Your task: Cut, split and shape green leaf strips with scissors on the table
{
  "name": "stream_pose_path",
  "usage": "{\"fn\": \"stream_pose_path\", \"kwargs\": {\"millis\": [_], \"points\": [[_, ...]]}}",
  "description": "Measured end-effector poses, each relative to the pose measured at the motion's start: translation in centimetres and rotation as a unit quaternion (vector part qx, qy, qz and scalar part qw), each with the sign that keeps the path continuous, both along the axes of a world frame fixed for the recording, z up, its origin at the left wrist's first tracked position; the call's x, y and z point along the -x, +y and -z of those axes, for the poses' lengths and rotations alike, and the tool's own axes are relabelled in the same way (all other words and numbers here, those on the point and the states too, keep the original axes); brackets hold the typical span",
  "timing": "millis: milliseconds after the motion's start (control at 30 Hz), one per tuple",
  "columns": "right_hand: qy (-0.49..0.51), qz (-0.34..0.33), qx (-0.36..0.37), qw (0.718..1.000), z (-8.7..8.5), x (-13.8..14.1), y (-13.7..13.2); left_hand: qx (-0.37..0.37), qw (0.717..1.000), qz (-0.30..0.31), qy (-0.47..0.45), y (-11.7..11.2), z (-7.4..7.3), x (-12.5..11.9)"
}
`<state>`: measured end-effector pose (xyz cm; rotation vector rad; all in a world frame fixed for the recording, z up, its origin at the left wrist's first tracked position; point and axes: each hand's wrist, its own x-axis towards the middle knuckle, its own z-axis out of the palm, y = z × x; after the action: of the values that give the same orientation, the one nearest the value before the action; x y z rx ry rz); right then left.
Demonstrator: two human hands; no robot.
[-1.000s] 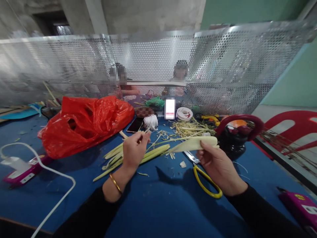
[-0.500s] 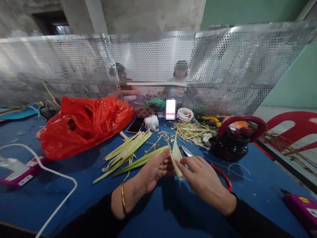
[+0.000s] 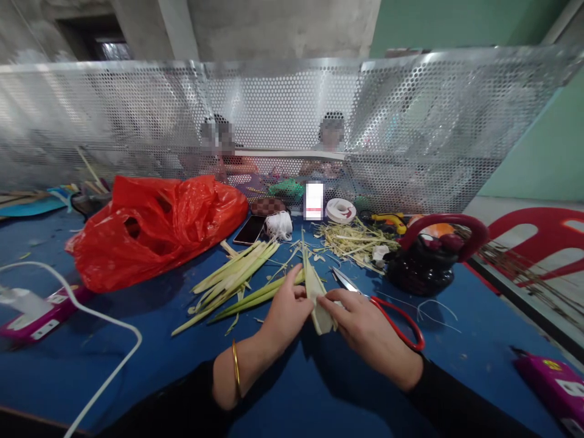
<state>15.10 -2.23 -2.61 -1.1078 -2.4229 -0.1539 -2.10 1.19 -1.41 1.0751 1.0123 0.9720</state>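
Between my two hands a pale green pointed husk leaf (image 3: 314,286) is held up, its narrow tip pointing away from me. My left hand (image 3: 289,307) grips its left edge with thumb and fingers. Against its right side, the fingers of my right hand (image 3: 360,322) pinch the other edge. Scissors with red handles (image 3: 401,322) lie partly under my right hand, blades (image 3: 344,280) showing beyond it. Left of the hands lies a pile of pale green leaf strips (image 3: 232,274), with greener strips (image 3: 253,301) close to my left hand.
A red plastic bag (image 3: 159,231), a phone (image 3: 249,230), white string (image 3: 278,225) and a ribbon spool (image 3: 340,210) lie behind. Shredded scraps (image 3: 356,240) sit beside a dark pot-shaped object (image 3: 422,267). A white cable (image 3: 132,328) crosses the left; a perforated metal screen (image 3: 283,103) stands behind.
My left hand has turned and closed on the leaf's left edge. The leaf has shifted slightly left and now shows its broad face. My right hand still pinches it.
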Motion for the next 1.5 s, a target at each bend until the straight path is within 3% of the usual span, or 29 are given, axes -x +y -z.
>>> {"fn": "stream_pose_path", "kwargs": {"millis": [100, 167, 400, 600, 733, 900, 967, 1167, 1367, 1500], "points": [[0.002, 0.005, -0.015, 1.000, 0.1, 0.0, 0.0, -0.072, 0.997, 0.007, 0.031, -0.1, 0.4, 0.1], [-0.007, 0.006, -0.027, 1.000, 0.1, 0.1, -0.1, -0.065, 0.998, 0.003, 0.027, 0.0, 0.6, 0.2], [-0.078, 0.016, -0.083, 0.993, 0.3, -0.1, 0.1, 0.152, 0.988, 0.007, -0.037, 0.4, 0.5, -0.1], [-0.133, 0.003, -0.147, 0.980, 0.3, -0.3, 0.1, 0.172, 0.982, 0.004, -0.076, -0.3, -0.1, -0.1], [-0.150, 0.028, -0.157, 0.976, -0.1, -0.5, 0.3, 0.143, 0.988, -0.015, -0.061, -0.2, -0.1, -0.1], [-0.160, 0.079, -0.090, 0.980, -0.8, -1.4, 1.5, 0.038, 0.999, -0.012, 0.015, 0.5, -0.3, 0.3], [-0.162, 0.128, -0.099, 0.973, -1.6, -2.1, 2.1, -0.007, 0.999, -0.017, 0.043, 0.7, -0.5, 0.5], [-0.249, 0.309, -0.148, 0.906, -4.5, -4.3, 6.0, -0.058, 0.996, -0.012, 0.064, 1.1, -0.3, 0.9], [-0.273, 0.302, -0.119, 0.906, -2.9, -5.1, 10.4, -0.074, 0.996, -0.027, 0.042, 1.5, 0.6, 1.1], [-0.253, 0.289, -0.127, 0.915, -2.8, -4.6, 10.2, -0.076, 0.996, -0.027, 0.033, 1.5, 0.7, 1.0]]}}
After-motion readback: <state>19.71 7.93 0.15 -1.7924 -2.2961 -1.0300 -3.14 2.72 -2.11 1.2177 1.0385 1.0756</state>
